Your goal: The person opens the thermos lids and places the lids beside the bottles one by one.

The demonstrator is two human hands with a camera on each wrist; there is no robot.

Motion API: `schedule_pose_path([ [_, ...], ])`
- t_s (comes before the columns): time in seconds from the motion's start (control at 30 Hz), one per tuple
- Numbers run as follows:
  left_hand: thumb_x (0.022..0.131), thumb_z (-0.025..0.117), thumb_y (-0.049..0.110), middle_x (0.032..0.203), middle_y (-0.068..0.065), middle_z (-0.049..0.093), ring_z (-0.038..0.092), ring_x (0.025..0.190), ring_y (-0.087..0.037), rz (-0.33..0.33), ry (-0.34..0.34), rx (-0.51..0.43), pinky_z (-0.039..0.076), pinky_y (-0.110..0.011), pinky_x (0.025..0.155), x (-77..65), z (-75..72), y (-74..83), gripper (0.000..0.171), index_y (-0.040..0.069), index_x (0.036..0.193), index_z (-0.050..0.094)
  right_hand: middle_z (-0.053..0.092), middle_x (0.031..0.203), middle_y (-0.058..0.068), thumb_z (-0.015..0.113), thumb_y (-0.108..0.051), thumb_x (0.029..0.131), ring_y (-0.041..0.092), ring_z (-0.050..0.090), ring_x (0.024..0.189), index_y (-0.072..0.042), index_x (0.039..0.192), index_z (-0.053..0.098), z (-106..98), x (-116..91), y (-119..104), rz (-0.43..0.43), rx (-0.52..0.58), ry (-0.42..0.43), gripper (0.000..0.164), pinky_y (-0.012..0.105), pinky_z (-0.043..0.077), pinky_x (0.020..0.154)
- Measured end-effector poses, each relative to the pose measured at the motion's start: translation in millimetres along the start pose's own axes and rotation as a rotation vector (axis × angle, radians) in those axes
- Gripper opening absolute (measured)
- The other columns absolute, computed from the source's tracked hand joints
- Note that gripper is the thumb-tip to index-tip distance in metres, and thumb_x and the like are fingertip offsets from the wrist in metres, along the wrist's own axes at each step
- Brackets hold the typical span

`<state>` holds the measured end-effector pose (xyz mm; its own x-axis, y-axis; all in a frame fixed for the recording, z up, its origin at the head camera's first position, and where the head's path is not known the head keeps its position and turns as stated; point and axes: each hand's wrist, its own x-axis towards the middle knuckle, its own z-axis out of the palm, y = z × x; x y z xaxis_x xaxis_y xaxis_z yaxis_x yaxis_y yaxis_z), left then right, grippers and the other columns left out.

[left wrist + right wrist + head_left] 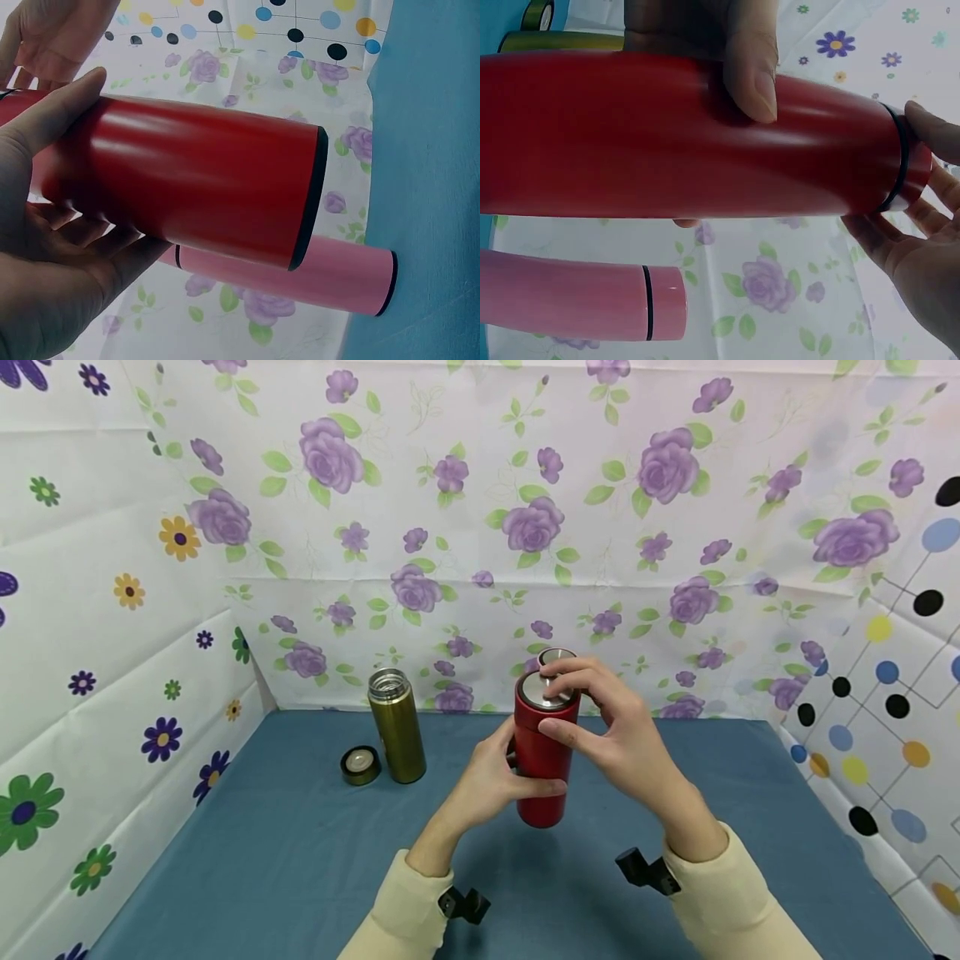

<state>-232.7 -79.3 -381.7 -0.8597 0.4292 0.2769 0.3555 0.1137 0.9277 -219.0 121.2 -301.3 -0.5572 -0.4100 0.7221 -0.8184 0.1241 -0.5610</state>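
Note:
A red thermos flask (542,752) is held upright above the blue table. My left hand (491,778) grips its body, thumb across the front and fingers behind. My right hand (611,718) pinches the flask's cap (917,166) at the top, thumb on the near side and fingers over the metal disc. In the right wrist view a dark ring runs between cap and body. Directly behind the red flask stands a pink flask (300,276) with its own cap (667,303) on; in the head view only its top shows.
An olive-green flask (398,727) stands uncapped at the left, its threaded metal mouth showing. Its lid (361,765) lies on the blue table (300,860) beside it. Flower-patterned cloth (480,527) hangs behind the table, with more printed cloth at both sides.

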Motion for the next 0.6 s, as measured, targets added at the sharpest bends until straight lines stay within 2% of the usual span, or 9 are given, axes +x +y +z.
schedule_pose_path([
  [0.17,0.086,0.088,0.024,0.135,0.004,0.062,0.062,0.12,-0.018,-0.004,-0.031,0.004,0.056,-0.042,0.097,0.0,0.4,0.0,0.074,0.024,0.149,0.048,0.056,0.143,0.01,0.074,0.005,0.094,0.032,0.05,0.136,-0.003,0.119,0.064,-10.1,0.8,3.4,0.044,0.143,-0.08,0.028,0.035,0.048,0.108],
  [0.3,0.087,0.087,0.024,0.136,0.002,0.062,0.062,0.12,-0.019,-0.007,-0.049,-0.002,0.056,-0.043,0.098,-0.3,1.1,0.2,0.072,0.022,0.148,0.048,0.056,0.143,0.013,0.072,0.003,0.096,0.034,0.049,0.137,-0.003,0.118,0.063,-14.8,1.2,5.3,0.062,0.194,-0.109,0.024,0.036,0.048,0.108],
  [0.43,0.087,0.087,0.025,0.136,0.002,0.062,0.062,0.12,-0.02,-0.013,-0.032,-0.007,0.056,-0.044,0.099,-0.4,1.9,-0.4,0.073,0.023,0.149,0.048,0.056,0.144,0.01,0.072,0.003,0.096,0.031,0.049,0.138,-0.006,0.12,0.064,-13.1,-0.1,4.4,0.053,0.14,-0.092,0.027,0.035,0.047,0.11],
  [0.6,0.086,0.088,0.025,0.137,0.004,0.061,0.062,0.122,-0.02,-0.023,-0.001,-0.008,0.057,-0.043,0.098,-0.2,2.3,-0.9,0.077,0.026,0.15,0.046,0.058,0.142,0.007,0.078,0.004,0.091,0.025,0.049,0.138,-0.01,0.12,0.066,-4.3,-0.4,1.8,0.016,-0.031,-0.033,0.035,0.031,0.049,0.108],
])
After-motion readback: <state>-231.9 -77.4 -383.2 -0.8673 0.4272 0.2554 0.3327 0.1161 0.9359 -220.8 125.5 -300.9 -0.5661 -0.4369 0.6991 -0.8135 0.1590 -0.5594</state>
